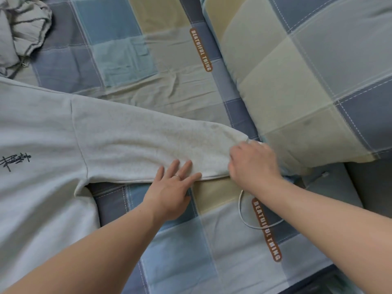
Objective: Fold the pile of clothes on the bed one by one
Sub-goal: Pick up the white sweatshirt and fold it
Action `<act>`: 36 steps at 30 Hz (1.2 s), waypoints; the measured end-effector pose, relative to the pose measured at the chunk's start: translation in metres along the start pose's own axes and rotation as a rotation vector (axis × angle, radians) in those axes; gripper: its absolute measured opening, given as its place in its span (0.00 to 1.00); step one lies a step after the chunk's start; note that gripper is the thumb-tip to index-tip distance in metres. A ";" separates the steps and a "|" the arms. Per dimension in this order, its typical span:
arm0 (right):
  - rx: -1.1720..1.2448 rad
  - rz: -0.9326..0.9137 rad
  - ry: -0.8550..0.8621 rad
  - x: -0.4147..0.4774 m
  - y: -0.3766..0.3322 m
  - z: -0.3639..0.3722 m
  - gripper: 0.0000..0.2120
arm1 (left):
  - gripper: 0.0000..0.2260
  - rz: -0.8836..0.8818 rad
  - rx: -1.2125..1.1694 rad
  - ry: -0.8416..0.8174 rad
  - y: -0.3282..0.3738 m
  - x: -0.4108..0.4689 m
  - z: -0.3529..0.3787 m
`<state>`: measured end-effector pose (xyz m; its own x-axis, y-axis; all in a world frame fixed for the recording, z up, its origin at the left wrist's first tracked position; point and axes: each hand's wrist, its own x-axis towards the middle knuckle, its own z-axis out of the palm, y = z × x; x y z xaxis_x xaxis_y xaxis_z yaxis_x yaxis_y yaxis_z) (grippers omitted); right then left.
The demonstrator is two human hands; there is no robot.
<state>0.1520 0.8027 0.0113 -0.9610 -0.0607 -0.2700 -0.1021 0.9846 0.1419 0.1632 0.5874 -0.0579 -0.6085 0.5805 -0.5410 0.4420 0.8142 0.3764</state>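
Observation:
A pale grey sweatshirt [42, 134] with a small dark print on its chest lies flat on the checked bed sheet [174, 247]. Its long sleeve [148, 143] stretches out to the right, up to the pillow. My left hand [171, 187] rests flat on the sleeve's lower edge, fingers straight, a ring on one finger. My right hand [254, 164] grips the cuff end of the sleeve, fingers curled into the fabric. The cuff itself is hidden under that hand.
A checked pillow [314, 81] fills the right side, touching the sleeve's end. A crumpled grey garment [21, 28] lies at the far left corner. A white cable [246, 217] loops on the sheet below my right wrist. The bed's edge runs along the lower right.

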 end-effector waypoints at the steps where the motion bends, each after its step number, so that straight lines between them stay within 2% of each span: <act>1: 0.117 -0.035 0.110 0.007 -0.013 0.004 0.12 | 0.31 -0.007 -0.010 0.034 -0.002 -0.002 0.003; 2: 0.208 -0.074 0.080 0.016 -0.026 0.008 0.16 | 0.31 -0.031 -0.016 0.064 -0.006 -0.005 0.005; 3: 0.261 -0.101 -0.028 0.023 -0.037 0.015 0.21 | 0.32 -0.068 -0.012 0.081 -0.009 -0.009 0.009; 5: 0.204 -0.088 -0.275 0.034 -0.050 0.039 0.30 | 0.32 -0.128 0.018 0.088 -0.017 -0.017 0.015; 6: 0.167 -0.059 -0.341 0.036 -0.046 0.053 0.32 | 0.33 -0.135 0.026 0.085 -0.020 -0.021 0.016; 9: 0.117 0.109 -0.364 0.033 -0.017 0.080 0.36 | 0.32 -0.135 0.010 0.097 -0.030 -0.032 0.015; 13: 0.109 0.257 -0.462 0.037 -0.014 0.059 0.37 | 0.30 -0.232 -0.007 0.091 -0.041 -0.057 0.005; 15: 0.162 0.254 -0.449 0.040 -0.037 0.037 0.34 | 0.29 -0.314 -0.041 0.115 -0.049 -0.075 -0.002; 18: 0.240 0.136 -0.353 0.041 -0.085 -0.001 0.31 | 0.28 -0.422 -0.108 0.196 -0.076 -0.105 -0.012; 22: 0.321 -0.043 -0.283 0.042 -0.184 -0.035 0.31 | 0.26 -0.536 -0.185 0.295 -0.149 -0.152 -0.018; 26: 0.370 -0.152 -0.177 0.056 -0.312 -0.046 0.31 | 0.27 -0.597 -0.103 0.345 -0.261 -0.219 -0.004; 29: 0.418 -0.140 -0.116 0.065 -0.418 -0.043 0.33 | 0.28 -0.648 -0.045 0.310 -0.355 -0.284 0.017; 33: 0.465 -0.076 -0.120 0.065 -0.574 -0.030 0.34 | 0.28 -0.711 -0.021 0.330 -0.473 -0.391 0.057; 36: 0.476 -0.004 -0.218 0.048 -0.693 -0.024 0.35 | 0.27 -0.586 0.063 0.420 -0.539 -0.465 0.085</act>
<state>0.1704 0.1139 -0.0768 -0.8800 -0.0791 -0.4684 0.0710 0.9531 -0.2943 0.2641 -0.1226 -0.0731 -0.9536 0.0142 -0.3009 -0.0047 0.9981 0.0620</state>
